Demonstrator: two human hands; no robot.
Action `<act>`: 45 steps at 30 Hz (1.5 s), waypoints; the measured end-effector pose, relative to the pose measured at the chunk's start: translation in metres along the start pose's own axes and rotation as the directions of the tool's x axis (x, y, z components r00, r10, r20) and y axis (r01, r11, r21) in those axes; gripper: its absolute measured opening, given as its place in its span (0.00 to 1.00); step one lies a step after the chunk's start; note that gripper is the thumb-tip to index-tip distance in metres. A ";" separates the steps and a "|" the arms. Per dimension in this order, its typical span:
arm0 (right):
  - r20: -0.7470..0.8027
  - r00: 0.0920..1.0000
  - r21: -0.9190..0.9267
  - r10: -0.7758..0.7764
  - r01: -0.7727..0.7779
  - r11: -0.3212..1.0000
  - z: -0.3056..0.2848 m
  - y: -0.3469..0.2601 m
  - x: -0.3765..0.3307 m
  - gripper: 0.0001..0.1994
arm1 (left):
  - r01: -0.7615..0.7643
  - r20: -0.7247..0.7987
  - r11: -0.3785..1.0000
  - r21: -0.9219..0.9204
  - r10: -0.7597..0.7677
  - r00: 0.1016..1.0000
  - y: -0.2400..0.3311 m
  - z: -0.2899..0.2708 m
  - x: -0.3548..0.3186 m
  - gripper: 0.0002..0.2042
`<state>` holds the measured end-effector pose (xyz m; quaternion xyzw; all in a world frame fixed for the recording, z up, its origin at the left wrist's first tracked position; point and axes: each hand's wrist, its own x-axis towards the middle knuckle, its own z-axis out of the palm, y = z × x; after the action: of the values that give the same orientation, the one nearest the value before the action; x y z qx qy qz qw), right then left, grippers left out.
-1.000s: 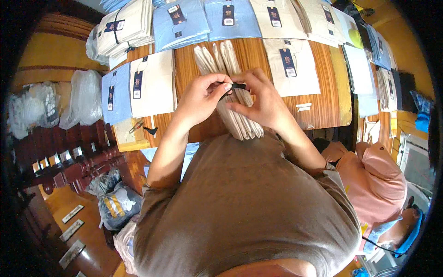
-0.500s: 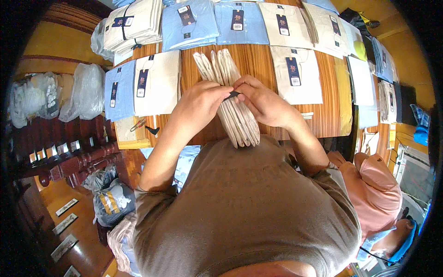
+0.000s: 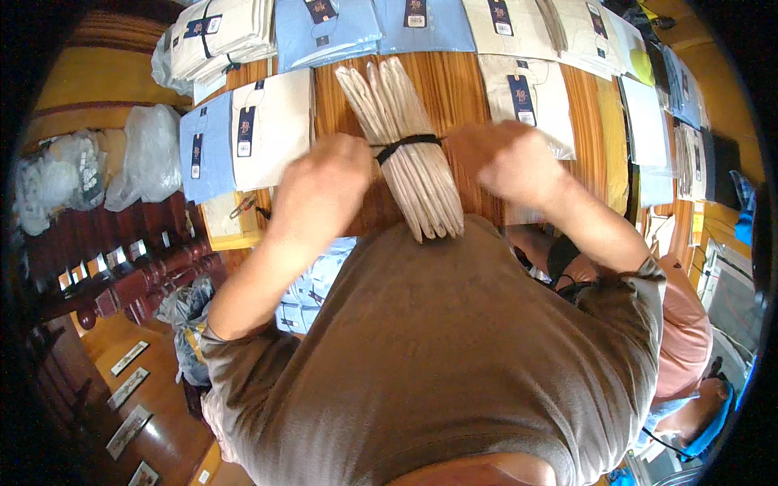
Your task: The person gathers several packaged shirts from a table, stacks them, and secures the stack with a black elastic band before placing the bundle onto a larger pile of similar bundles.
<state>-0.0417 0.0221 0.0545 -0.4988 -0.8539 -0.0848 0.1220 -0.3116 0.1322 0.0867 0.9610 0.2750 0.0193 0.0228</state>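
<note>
A bundle of cream folded garments in clear plastic (image 3: 421, 190) stands on its edges in front of my chest, at the table's near side. Around its middle runs a black cloth strip (image 3: 403, 147), drawn snug and narrowing the stack. My left hand (image 3: 331, 174) is closed to the left of the bundle, gripping one end of the strip. On the other side my right hand (image 3: 523, 166), smeared by motion, is closed on the strip's other end. Both hands are apart from the garments.
Packed shirts in blue (image 3: 208, 150) and cream (image 3: 271, 121) with dark tags lie around the wooden table (image 3: 454, 89). A tied cream stack (image 3: 235, 36) stands at the far left. Plastic bags (image 3: 146, 154) hang at left. Another person in pink (image 3: 685, 348) sits at right.
My hands were together over the strip at the bundle's top. They have pulled apart to left and right, and the strip now lies tight across the garments.
</note>
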 end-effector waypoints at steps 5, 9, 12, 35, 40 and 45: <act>0.252 0.955 0.327 0.153 -0.233 0.916 0.039 0.013 -0.065 0.07 | 0.190 0.127 0.962 -0.194 -0.167 0.978 -0.031 0.040 -0.035 0.06; -0.024 0.900 0.799 0.436 -0.244 0.549 0.038 0.003 -0.016 0.06 | -0.021 -0.172 0.910 -0.415 -0.056 0.984 -0.023 0.027 -0.016 0.05; 0.095 0.808 0.976 0.581 0.040 -0.216 0.051 -0.023 0.035 0.15 | -0.334 -0.428 0.526 -0.782 -0.062 0.902 -0.015 0.061 0.003 0.10; 0.252 0.951 0.405 0.180 -0.273 0.873 0.033 -0.007 0.048 0.19 | 0.081 0.010 0.834 -0.545 -0.090 0.996 -0.023 0.031 -0.011 0.04; 0.193 0.960 0.546 0.204 -0.278 0.790 0.049 -0.015 0.036 0.18 | 0.002 -0.161 0.642 -0.767 -0.195 0.967 -0.021 0.049 -0.001 0.09; 0.110 0.929 0.544 0.353 -0.353 0.761 0.040 -0.035 0.046 0.14 | 0.001 -0.056 0.273 -0.962 -0.203 0.978 -0.022 0.069 0.000 0.13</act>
<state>-0.0990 0.0535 0.0293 -0.5933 -0.7321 0.1914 0.2745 -0.3200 0.1480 0.0170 0.7295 0.2704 0.2596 0.5721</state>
